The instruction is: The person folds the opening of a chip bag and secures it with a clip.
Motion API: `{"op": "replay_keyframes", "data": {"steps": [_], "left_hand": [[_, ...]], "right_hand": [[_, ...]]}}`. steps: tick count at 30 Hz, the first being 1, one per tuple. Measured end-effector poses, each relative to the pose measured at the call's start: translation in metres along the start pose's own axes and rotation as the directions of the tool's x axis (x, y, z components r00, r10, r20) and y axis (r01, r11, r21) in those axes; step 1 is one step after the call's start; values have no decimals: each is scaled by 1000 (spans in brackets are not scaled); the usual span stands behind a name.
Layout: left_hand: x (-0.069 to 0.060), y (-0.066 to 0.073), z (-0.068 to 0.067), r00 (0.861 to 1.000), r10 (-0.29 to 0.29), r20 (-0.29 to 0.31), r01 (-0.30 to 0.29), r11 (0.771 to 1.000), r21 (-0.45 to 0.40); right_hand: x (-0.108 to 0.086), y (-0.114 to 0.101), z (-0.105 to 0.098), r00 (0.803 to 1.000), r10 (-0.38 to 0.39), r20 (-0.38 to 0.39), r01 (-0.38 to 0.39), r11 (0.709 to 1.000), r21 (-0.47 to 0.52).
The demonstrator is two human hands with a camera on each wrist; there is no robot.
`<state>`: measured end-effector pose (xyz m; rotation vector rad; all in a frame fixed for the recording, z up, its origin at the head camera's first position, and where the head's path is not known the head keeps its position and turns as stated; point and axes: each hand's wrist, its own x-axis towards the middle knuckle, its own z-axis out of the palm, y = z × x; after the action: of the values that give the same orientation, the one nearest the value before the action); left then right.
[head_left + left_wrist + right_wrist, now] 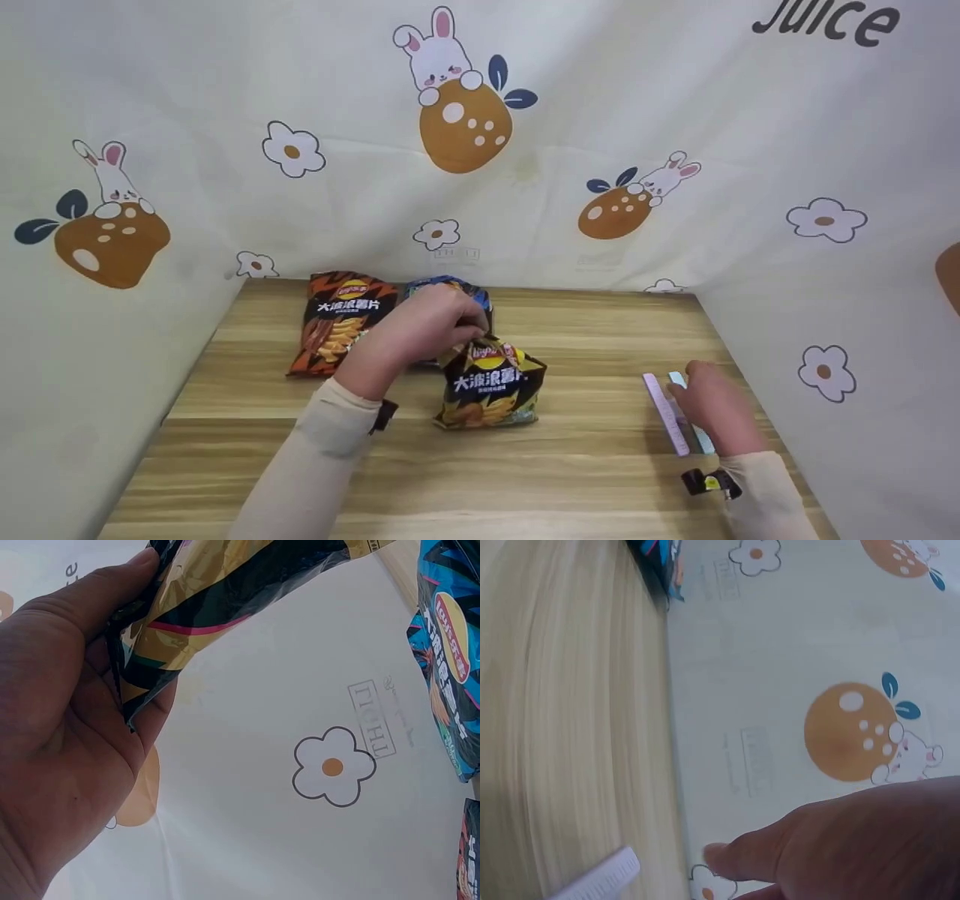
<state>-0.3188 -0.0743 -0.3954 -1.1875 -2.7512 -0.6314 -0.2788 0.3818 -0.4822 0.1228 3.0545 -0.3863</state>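
A black-and-gold chip bag (491,390) stands near the table's middle. My left hand (431,322) pinches its top edge; the left wrist view shows thumb and fingers on the folded corner of the bag (202,607). At the right, a lilac ruler (666,416) and a turquoise ruler-like strip (703,439) lie side by side. Over the turquoise strip is my right hand (716,409), covering part of it; whether the fingers grip it is hidden. In the right wrist view the thumb (750,859) points left, near the end of the lilac ruler (604,877).
A red-and-black chip bag (341,322) lies at the table's back left. Beside it a blue chip bag (484,300) is partly behind my left hand. Printed cloth (540,247) walls in the wooden table (585,480) at the back and sides.
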Motion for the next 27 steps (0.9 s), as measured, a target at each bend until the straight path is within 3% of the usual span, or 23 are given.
{"op": "replay_keyframes", "data": {"steps": [3,11,27], "left_hand": [[1,0,1,1000,2,3,-2,1000,-6],[-2,-2,2,1000,10,-18,-10,1000,-2],[-2,-1,2,1000,-9,-10,9,1000,-6]], "right_hand": [[2,6,-4,998,37,46,-36,999,-13],[5,10,-7,998,16,63,-16,1000,-10],[7,13,28,998,51,40,-49,998,-35]]}}
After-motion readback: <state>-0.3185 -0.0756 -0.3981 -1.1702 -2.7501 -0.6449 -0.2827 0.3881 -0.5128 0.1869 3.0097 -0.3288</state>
